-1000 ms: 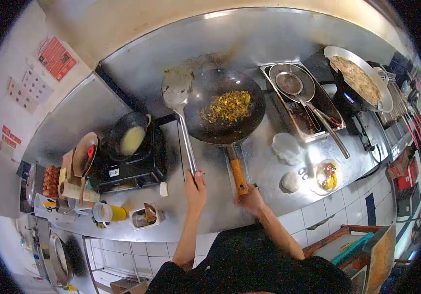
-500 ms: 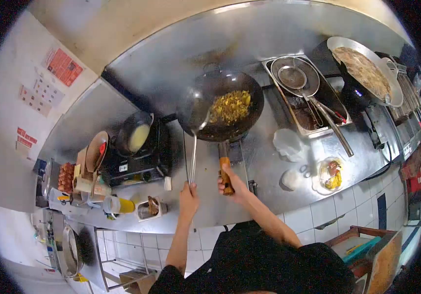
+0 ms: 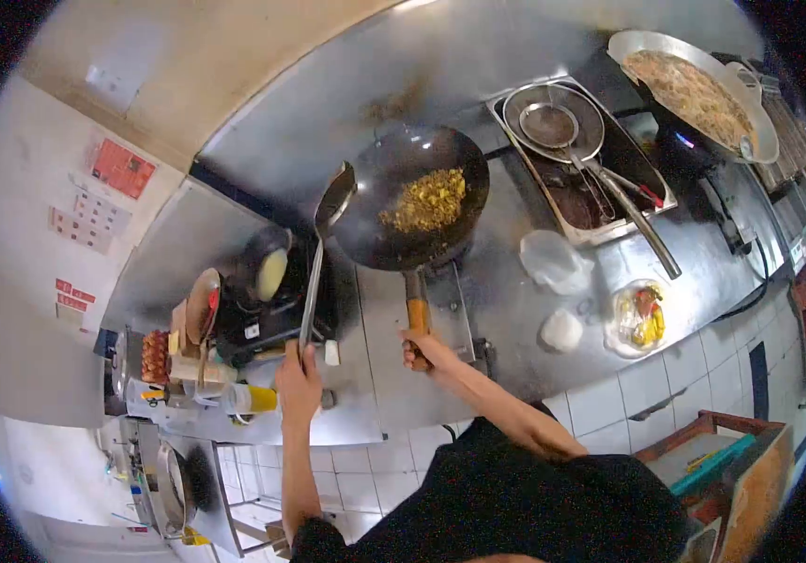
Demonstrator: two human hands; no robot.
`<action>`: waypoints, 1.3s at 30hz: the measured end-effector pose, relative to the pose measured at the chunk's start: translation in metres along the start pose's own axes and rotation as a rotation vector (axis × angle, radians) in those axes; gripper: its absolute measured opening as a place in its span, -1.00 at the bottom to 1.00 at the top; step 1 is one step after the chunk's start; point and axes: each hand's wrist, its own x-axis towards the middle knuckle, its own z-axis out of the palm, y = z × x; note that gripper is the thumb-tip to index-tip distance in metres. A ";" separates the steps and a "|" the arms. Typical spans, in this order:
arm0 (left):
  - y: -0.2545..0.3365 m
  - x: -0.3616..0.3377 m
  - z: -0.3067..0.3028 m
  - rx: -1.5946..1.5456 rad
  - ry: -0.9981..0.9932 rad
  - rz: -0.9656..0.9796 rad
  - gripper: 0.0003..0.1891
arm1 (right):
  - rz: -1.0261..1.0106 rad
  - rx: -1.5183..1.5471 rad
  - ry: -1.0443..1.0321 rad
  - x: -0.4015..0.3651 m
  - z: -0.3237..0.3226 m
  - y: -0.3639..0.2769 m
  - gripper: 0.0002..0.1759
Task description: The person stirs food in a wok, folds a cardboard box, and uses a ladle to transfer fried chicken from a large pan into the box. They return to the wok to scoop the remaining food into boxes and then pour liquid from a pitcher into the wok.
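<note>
A dark wok [image 3: 375, 235] holds chopped yellow-brown food [image 3: 429, 201]. My right hand [image 3: 426, 351] is wrapped round its wooden handle [image 3: 419, 313]. My left hand [image 3: 299, 377] grips the long metal handle of a ladle [image 3: 313, 291], whose broad head is raised over the wok's left rim, out of the food. Below and right of the wok, a white round lump [image 3: 562, 330] and a clear bag [image 3: 555, 264] lie on the steel counter [image 3: 506, 310].
Strainers [image 3: 553, 124] rest over a metal tray [image 3: 600, 230] at right. Behind them stands a large pan of bubbling contents [image 3: 689, 94]. A smaller pan [image 3: 267, 267] sits on a black stove at left, near a yellow-filled container [image 3: 257, 399]. A plate of colourful food [image 3: 645, 319] is at right.
The ladle has come out of the food and moved left with my left hand. The wok and my right hand have shifted slightly left in view. The camera view has tilted.
</note>
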 end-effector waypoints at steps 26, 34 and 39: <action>0.100 0.201 0.020 0.403 -0.240 0.227 -0.59 | -0.012 0.049 0.014 -0.004 -0.009 -0.018 -0.73; 0.082 0.170 0.020 0.331 -0.155 0.225 -0.61 | -0.074 -0.114 0.077 0.017 -0.011 -0.021 -0.75; 0.070 0.161 0.034 0.430 -0.255 0.221 -0.59 | -0.100 -0.219 0.129 0.021 -0.006 -0.021 -0.72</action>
